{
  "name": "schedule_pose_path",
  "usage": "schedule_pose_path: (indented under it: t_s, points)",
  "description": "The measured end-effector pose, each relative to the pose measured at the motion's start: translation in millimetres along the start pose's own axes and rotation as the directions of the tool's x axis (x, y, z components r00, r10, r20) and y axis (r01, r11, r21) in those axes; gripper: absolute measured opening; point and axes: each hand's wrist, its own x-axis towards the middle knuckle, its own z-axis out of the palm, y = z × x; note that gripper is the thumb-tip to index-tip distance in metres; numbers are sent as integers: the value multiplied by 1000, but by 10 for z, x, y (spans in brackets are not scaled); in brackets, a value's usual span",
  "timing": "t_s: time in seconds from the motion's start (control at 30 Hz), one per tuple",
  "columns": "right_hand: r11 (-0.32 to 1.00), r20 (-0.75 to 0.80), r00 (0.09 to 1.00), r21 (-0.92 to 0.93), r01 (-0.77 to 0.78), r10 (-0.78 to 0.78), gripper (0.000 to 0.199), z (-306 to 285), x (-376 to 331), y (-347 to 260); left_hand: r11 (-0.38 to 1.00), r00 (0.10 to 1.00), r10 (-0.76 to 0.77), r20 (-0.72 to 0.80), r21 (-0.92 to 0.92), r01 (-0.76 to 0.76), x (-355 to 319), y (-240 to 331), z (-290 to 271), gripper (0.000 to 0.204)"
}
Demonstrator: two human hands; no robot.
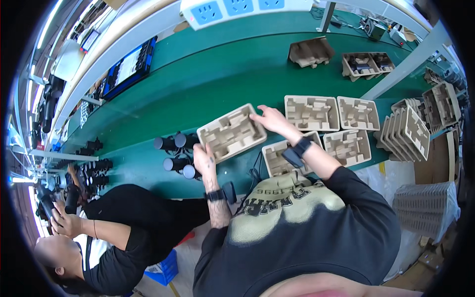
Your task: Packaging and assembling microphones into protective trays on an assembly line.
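Note:
Above the green bench I hold a beige molded-pulp tray (230,132) with shaped hollows, slightly tilted. My left hand (203,161) grips its near left edge, thumb over the rim. My right hand (273,120) holds the far right corner, fingers closed round the edge. The hollows that show hold nothing. Just left of my left hand, several black cylindrical devices (169,144) with grey round ends stand on the bench. Right of the tray, more pulp trays lie flat: one at the back (311,114), one beside it (358,113), others nearer, one partly behind my right forearm.
Stacked pulp trays (405,133) stand at the bench's right end. Farther back sit a tray with black parts (367,64) and an overturned-looking tray (310,51). A metal post (410,62) and a white socket strip (237,9) border the bench. A co-worker (114,237) sits close on my left.

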Motion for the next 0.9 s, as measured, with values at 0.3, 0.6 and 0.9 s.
schedule_pose_path:
  t_s: [0.3, 0.6, 0.9]
  points:
    - [895, -424, 846, 154, 419, -323, 39, 150, -717, 127, 870, 984, 178, -7, -467, -160, -411, -52, -214, 9]
    - [869, -334, 941, 447, 211, -57, 39, 247, -317, 168, 903, 988, 146, -55, -401, -156, -132, 107, -258, 12]
    - [634, 35, 983, 768, 88, -178, 35, -390, -329, 6, 829, 979, 200, -33, -526, -187, -75, 325, -622, 16]
